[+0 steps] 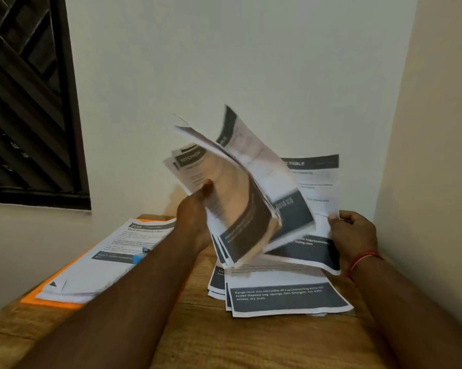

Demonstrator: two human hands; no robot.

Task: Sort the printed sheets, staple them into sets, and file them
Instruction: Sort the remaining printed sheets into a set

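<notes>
the left hand pinches a fanned bundle of printed sheets upright while the right hand grips one sheet, likely for sorting.

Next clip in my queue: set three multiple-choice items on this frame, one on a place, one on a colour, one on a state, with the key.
1. The orange folder lies
A. under the left stack of sheets on the table
B. propped against the wall
C. upright on the window sill

2. The thread on the right wrist is
A. blue
B. red
C. green

3. The left hand
A. rests flat on the table
B. hangs empty
C. grips a raised bundle of sheets

Key: 1 A, orange edges show beneath that stack; 2 B, a red band circles the wrist below the right hand, which holds a sheet; 3 C, its thumb pinches the bundle, held up above the table.
</notes>
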